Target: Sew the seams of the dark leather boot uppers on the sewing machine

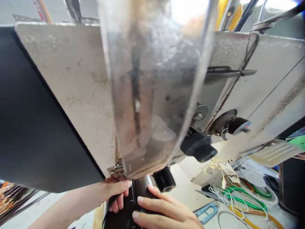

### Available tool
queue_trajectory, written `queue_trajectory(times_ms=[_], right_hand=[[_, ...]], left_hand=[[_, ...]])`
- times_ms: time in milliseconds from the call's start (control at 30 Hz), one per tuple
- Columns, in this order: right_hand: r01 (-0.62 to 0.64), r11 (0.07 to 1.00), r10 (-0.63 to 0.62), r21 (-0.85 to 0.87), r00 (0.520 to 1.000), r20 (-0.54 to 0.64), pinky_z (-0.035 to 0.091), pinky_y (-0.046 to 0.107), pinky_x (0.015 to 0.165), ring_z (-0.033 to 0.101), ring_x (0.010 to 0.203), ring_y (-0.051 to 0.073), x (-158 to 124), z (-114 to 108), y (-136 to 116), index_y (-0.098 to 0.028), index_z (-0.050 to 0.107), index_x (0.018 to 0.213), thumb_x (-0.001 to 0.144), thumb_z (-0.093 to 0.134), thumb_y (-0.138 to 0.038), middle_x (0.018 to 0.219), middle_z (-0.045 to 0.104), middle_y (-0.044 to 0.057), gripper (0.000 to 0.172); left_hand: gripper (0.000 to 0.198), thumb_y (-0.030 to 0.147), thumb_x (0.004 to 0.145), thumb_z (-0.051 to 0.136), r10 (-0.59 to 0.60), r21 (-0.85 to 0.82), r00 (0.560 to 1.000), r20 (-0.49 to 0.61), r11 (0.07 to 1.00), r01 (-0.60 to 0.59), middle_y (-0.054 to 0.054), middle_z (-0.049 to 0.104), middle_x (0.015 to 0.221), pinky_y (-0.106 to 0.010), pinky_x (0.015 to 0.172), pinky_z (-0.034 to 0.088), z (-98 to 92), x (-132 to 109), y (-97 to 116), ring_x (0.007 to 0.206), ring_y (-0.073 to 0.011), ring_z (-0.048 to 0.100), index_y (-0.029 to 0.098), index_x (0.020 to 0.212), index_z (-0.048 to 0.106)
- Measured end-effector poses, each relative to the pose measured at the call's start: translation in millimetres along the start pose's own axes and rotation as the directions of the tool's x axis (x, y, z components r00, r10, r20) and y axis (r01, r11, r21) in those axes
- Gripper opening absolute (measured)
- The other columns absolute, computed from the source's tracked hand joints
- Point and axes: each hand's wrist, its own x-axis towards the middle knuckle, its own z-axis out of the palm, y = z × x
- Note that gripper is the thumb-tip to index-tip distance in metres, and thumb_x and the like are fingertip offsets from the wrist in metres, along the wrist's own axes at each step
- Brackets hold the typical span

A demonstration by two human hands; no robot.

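Observation:
A large worn cream sewing machine head (76,82) fills most of the view, with a clear plastic guard (152,89) hanging in front of its needle area. Under the guard lies a black leather piece (126,210) on a dark post. My left hand (116,190) pinches the left edge of that piece just below the presser foot (118,170). My right hand (159,211) lies flat on the piece, fingers pointing left. A black roller (164,179) sits right beside the fingers.
Black knobs (199,146) stick out of the machine's right side. On the white table at the right lie green and yellow scissors (245,198), white cord, a blue metal clip (207,212) and paper tags. A black panel (28,127) stands at left.

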Motion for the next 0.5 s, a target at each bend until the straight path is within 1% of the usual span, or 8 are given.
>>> queue_trajectory(times_ms=[100,167,233,300,367,400,433,500], right_hand=[[0.040,0.999,-0.040,-0.002,0.998,0.057,0.045,0.039,0.109,0.073,0.110,0.019,-2.7,0.6,2.4,-0.031,0.079,0.110,0.105,0.046,-0.053,0.099,0.081,0.000,0.040],[0.065,0.998,-0.066,0.020,0.997,0.048,0.044,0.037,0.110,0.071,0.114,0.019,-3.6,3.9,3.5,-0.030,0.075,0.122,0.108,0.043,-0.048,0.103,0.080,0.001,0.039],[0.082,0.996,-0.081,0.046,0.997,-0.013,0.044,0.035,0.111,0.070,0.116,0.018,-3.4,8.6,3.6,-0.030,0.067,0.135,0.110,0.037,-0.042,0.106,0.080,0.000,0.040],[0.065,0.996,-0.058,0.068,0.993,-0.102,0.045,0.033,0.110,0.071,0.114,0.016,-1.8,10.9,3.0,-0.032,0.058,0.144,0.112,0.031,-0.038,0.107,0.080,-0.001,0.042],[0.038,0.996,-0.024,0.083,0.986,-0.166,0.046,0.032,0.109,0.072,0.112,0.015,2.0,6.4,2.8,-0.034,0.053,0.148,0.113,0.027,-0.035,0.108,0.080,-0.002,0.043],[0.032,0.995,-0.018,0.090,0.987,-0.162,0.047,0.032,0.108,0.072,0.112,0.015,5.1,0.8,3.1,-0.034,0.053,0.148,0.113,0.027,-0.035,0.110,0.079,-0.002,0.043],[0.040,0.994,-0.028,0.099,0.992,-0.121,0.047,0.032,0.108,0.071,0.113,0.015,9.1,-7.2,3.7,-0.034,0.054,0.146,0.113,0.029,-0.035,0.112,0.079,-0.002,0.042],[0.085,0.989,-0.093,0.119,0.993,0.068,0.046,0.031,0.108,0.069,0.118,0.016,19.8,-27.8,5.6,-0.036,0.060,0.141,0.112,0.036,-0.035,0.119,0.076,-0.002,0.038]], left_hand=[[0.033,0.048,0.065,0.087,-0.027,0.004,1.000,-0.009,1.000,0.027,-0.001,0.065,0.050,-0.021,0.050,0.044,0.4,-1.1,2.3,0.046,-0.0125,0.057,0.019,0.059,0.072],[0.037,0.052,0.065,0.086,-0.042,0.011,0.999,-0.006,0.999,0.042,0.000,0.065,0.051,-0.022,0.052,0.045,0.3,-2.3,5.3,0.048,-0.0123,0.057,0.018,0.059,0.072],[0.042,0.057,0.067,0.083,-0.057,0.056,0.998,0.003,0.997,0.056,0.000,0.066,0.054,-0.022,0.055,0.045,-0.2,-3.0,8.1,0.051,-0.0127,0.058,0.017,0.062,0.072],[0.047,0.063,0.069,0.079,-0.059,0.148,0.998,0.012,0.987,0.057,0.001,0.065,0.056,-0.024,0.059,0.047,-1.2,-2.9,9.0,0.054,-0.0131,0.058,0.018,0.063,0.071],[0.050,0.067,0.070,0.076,-0.043,0.214,0.999,0.014,0.976,0.039,0.001,0.063,0.056,-0.027,0.062,0.048,-2.9,-2.3,6.6,0.055,-0.0137,0.057,0.018,0.062,0.068],[0.051,0.068,0.070,0.076,-0.030,0.208,0.999,0.014,0.978,0.027,0.001,0.064,0.058,-0.027,0.064,0.048,-4.0,-2.1,4.2,0.057,-0.0140,0.057,0.018,0.061,0.068],[0.052,0.069,0.070,0.076,-0.028,0.171,0.999,0.019,0.985,0.024,0.001,0.065,0.060,-0.028,0.065,0.048,-5.2,-2.0,1.2,0.059,-0.0141,0.058,0.018,0.061,0.067],[0.050,0.067,0.070,0.078,-0.036,0.051,0.998,0.041,0.998,0.034,0.000,0.069,0.068,-0.027,0.068,0.047,-8.2,-2.1,-5.7,0.064,-0.0138,0.059,0.018,0.067,0.070]])
